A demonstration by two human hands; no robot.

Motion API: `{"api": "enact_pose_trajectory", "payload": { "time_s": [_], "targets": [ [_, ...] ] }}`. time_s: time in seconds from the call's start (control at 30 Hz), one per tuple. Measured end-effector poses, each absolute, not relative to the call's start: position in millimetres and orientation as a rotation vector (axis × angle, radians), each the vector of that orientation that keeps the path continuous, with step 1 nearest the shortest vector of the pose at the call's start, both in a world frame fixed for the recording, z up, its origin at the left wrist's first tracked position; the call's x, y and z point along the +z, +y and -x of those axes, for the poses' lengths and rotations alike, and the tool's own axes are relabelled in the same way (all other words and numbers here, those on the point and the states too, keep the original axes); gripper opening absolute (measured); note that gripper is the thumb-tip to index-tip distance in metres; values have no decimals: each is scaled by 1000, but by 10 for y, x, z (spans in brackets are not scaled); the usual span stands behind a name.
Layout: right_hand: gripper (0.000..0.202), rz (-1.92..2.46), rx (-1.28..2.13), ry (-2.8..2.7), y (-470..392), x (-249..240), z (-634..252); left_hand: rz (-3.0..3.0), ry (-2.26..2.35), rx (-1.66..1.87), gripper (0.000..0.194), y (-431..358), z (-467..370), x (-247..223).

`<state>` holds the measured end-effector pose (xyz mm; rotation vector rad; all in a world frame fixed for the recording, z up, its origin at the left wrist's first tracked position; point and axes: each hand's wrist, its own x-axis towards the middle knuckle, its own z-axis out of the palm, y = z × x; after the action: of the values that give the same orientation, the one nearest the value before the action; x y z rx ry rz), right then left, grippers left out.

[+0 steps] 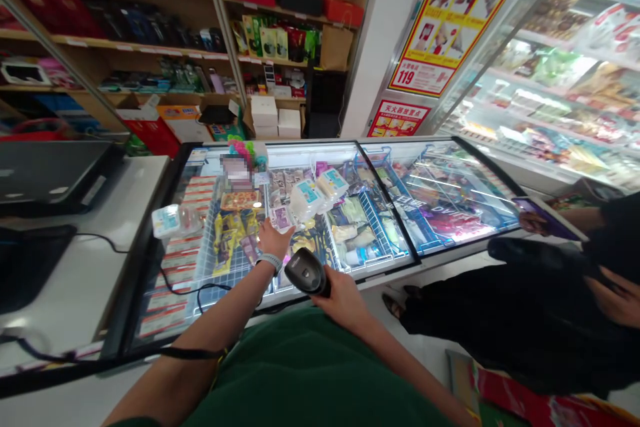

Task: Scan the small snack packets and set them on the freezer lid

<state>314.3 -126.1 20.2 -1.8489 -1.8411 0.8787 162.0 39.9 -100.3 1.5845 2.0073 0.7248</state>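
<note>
My right hand (344, 300) is wrapped round the grip of a black handheld barcode scanner (304, 271), whose head tilts to the left. Fingers apart, my left hand (275, 240) reaches out over the freezer's glass top with nothing in it; a band circles its wrist. Just beyond its fingers, clear plastic packs with blue-and-white labels (307, 197) sit together on the glass. Farther left lies a similar clear pack (170, 220) by itself. Whether my left fingertips touch the glass, I cannot tell.
The glass-topped chest freezer (395, 260) holds bagged food in wire baskets. A cable (200, 290) crosses its left part. At left is a counter (135, 193) with a dark machine (55, 173). A person in dark clothes (500, 307) stands at right, holding a flat tablet-like object (550, 219).
</note>
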Motion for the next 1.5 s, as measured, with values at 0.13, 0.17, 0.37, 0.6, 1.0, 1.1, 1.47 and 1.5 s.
{"api": "enact_pose_trajectory", "payload": {
  "time_s": [0.13, 0.17, 0.37, 0.6, 1.0, 1.1, 1.47, 1.5],
  "targets": [
    [19, 1817, 907, -1884, -1216, 181, -3135, -1593, 2011, 791, 74, 376, -1473, -1011],
    [20, 1809, 915, -1894, -1197, 177, -3127, -1630, 1990, 818, 73, 374, -1410, -1015],
    [17, 1759, 960, -1926, -1054, 172, -3057, -1945, 1787, 989, 76, 324, -825, -981],
    [21, 1670, 995, -1950, -883, 189, -2962, -2256, 1674, 952, 79, 107, -213, -618],
    [18, 1607, 946, -2048, -729, 205, -2834, -2523, 1637, 842, 75, -112, -61, -247],
    [17, 1612, 929, -2061, -715, 194, -2819, -2573, 1606, 851, 74, -112, -52, -231],
    [17, 1654, 917, -2060, -699, 229, -2757, -2572, 1606, 799, 77, -116, -11, -216],
    [17, 1656, 915, -2060, -700, 225, -2751, -2572, 1609, 801, 76, -117, -8, -217]
  ]
}}
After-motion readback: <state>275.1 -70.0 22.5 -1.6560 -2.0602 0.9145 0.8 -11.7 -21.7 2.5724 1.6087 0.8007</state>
